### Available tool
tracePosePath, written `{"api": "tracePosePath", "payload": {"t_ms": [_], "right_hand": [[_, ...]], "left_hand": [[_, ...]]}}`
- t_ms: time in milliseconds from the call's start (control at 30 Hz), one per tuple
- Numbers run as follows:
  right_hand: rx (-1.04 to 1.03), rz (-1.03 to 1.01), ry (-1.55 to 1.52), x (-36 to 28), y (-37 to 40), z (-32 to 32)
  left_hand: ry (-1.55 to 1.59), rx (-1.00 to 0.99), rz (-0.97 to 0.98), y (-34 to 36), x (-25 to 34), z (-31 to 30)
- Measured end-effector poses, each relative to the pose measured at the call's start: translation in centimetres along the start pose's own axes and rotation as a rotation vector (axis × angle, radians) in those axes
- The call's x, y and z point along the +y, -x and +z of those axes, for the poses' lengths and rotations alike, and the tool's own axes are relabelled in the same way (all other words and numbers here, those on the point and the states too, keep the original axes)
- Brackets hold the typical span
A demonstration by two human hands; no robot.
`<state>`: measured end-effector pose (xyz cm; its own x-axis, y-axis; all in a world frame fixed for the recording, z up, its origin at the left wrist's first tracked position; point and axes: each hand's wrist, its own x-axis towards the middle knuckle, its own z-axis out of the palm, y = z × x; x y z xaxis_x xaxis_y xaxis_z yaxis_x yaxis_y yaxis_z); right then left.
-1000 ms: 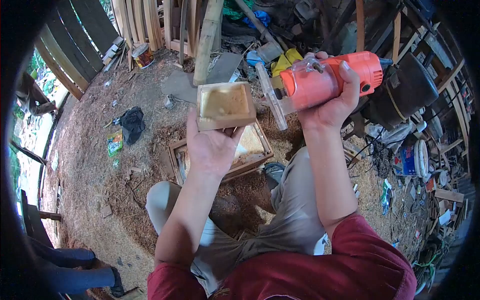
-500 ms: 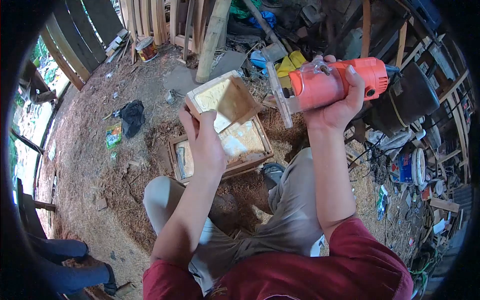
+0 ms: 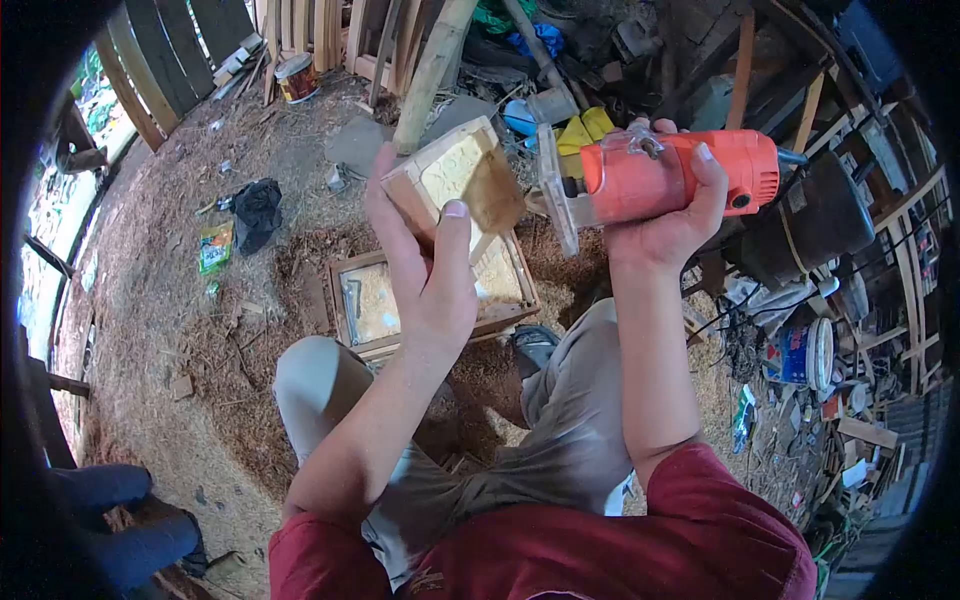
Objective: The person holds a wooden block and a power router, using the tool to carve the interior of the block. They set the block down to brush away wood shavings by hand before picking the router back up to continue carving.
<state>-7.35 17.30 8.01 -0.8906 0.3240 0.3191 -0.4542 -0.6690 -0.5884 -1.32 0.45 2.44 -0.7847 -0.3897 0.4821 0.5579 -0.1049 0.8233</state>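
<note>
An open wooden box (image 3: 408, 184) is gripped along its near left side by my left hand (image 3: 436, 290), with the thumb at its near edge. The box is tilted, and part of its pale inside is in shadow. My right hand (image 3: 664, 235) is wrapped round an orange power tool (image 3: 640, 178) with a clear base plate (image 3: 556, 190) facing the box. The plate and box are apart. Below the box, a shallow wooden tray (image 3: 345, 318) holds sawdust and a metal piece.
A bamboo pole (image 3: 430, 75) leans beyond the box. A black bag (image 3: 257, 213) and a green packet (image 3: 215, 248) lie on the sawdust-covered ground. A white and blue bucket (image 3: 806, 353) stands at right. Another person's legs (image 3: 140, 530) show at lower left.
My left hand has turned and raised the box slightly, uncovering more of the tray. The power tool has shifted slightly right relative to the box, still in my right hand.
</note>
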Motion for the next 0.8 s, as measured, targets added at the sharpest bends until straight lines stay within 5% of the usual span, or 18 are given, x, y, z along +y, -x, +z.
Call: {"api": "tracePosePath", "payload": {"t_ms": [800], "right_hand": [[-0.047, 0.006, 0.045, 1.5, 0.6, 0.6]], "left_hand": [[0.022, -0.04, 0.202, 1.0, 1.0, 0.0]]}}
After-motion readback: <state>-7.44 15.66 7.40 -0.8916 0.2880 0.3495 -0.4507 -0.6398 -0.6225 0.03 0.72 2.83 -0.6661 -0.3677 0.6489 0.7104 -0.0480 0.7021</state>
